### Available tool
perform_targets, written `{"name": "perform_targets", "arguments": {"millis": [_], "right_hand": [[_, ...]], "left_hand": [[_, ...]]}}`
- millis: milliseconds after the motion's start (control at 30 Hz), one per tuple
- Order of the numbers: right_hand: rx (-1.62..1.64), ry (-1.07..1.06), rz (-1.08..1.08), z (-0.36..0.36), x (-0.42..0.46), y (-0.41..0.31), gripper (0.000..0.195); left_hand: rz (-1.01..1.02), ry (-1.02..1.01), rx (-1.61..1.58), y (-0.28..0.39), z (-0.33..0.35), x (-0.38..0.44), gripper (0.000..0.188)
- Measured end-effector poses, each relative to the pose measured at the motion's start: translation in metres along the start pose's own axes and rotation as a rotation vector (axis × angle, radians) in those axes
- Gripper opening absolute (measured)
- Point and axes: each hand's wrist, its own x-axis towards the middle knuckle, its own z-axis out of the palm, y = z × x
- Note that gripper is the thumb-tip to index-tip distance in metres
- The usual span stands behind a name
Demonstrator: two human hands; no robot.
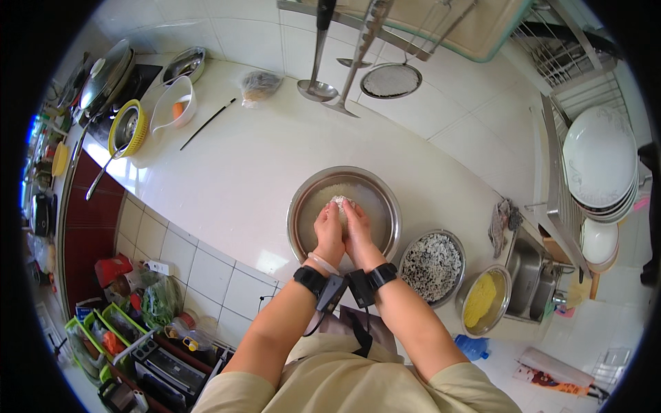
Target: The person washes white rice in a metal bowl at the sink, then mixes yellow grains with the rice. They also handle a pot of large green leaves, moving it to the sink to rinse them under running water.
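My left hand (pixel 328 227) and my right hand (pixel 358 224) are cupped together over a wide steel basin (pixel 294 211). Between them they hold a clump of pale grains (pixel 341 201), partly hidden by my fingers and thumbs. Loose pale grains (pixel 335 191) cover part of the basin's bottom. Close by on the right stands a steel bowl (pixel 461 248) filled with a black-and-white grain mixture (pixel 433 266), which looks like rice. Beyond it, another steel bowl (pixel 502 315) contains a yellow grainy food (pixel 480 302).
Ladles (pixel 317 91) and a round skimmer (pixel 391 80) hang above the counter's back edge. A black stick (pixel 207 124), a tied plastic bag (pixel 261 86) and a yellow basket (pixel 135 137) lie leftward. A sink (pixel 525 273), grey cloth (pixel 500 227) and plate rack (pixel 555 170) are on the right.
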Motion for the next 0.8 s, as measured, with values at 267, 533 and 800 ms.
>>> {"name": "perform_targets", "arguments": {"millis": [267, 533, 800], "right_hand": [[0.148, 0.084, -0.075, -0.011, -0.040, 0.010, 0.020], [0.020, 0.151, -0.245, -0.010, -0.052, 0.018, 0.020], [0.183, 0.017, -0.268, 0.004, -0.068, 0.003, 0.020]], "left_hand": [[-0.108, 0.019, -0.008, 0.010, 0.008, -0.056, 0.031], [-0.054, -0.111, 0.022, 0.022, 0.006, -0.077, 0.024], [-0.072, -0.249, 0.062, 0.034, 0.011, -0.086, 0.030]]}}
